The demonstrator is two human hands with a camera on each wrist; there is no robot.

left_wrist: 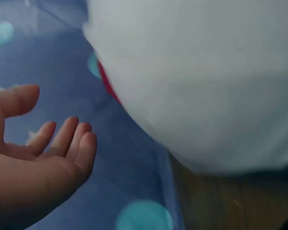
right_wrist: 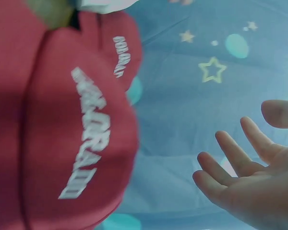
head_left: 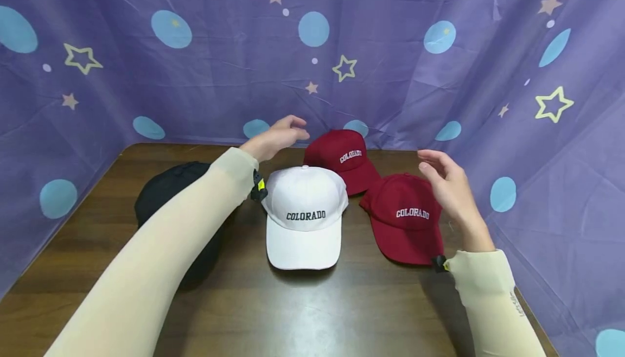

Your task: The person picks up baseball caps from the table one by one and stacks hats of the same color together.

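Observation:
My left hand (head_left: pixel 277 136) hovers behind the white cap (head_left: pixel 304 199), close to the rear red cap (head_left: pixel 342 159), its fingers relaxed and holding nothing. In the left wrist view the left hand (left_wrist: pixel 48 163) is apart from the white cap's crown (left_wrist: pixel 197 86). My right hand (head_left: pixel 450 186) is raised beside the front red cap (head_left: pixel 405 216), loosely bent and holding nothing. The right wrist view shows a gap between the right hand (right_wrist: pixel 254 167) and that front red cap (right_wrist: pixel 77 129). White and red caps read COLORADO. A black cap (head_left: pixel 168 189) sits partly hidden behind my left sleeve.
The caps stand on a brown wooden table (head_left: pixel 303 319). A purple curtain (head_left: pixel 234 48) with stars and blue dots hangs behind the table and along both sides. Each wrist wears a small black device, such as the left wrist mount (head_left: pixel 259 186).

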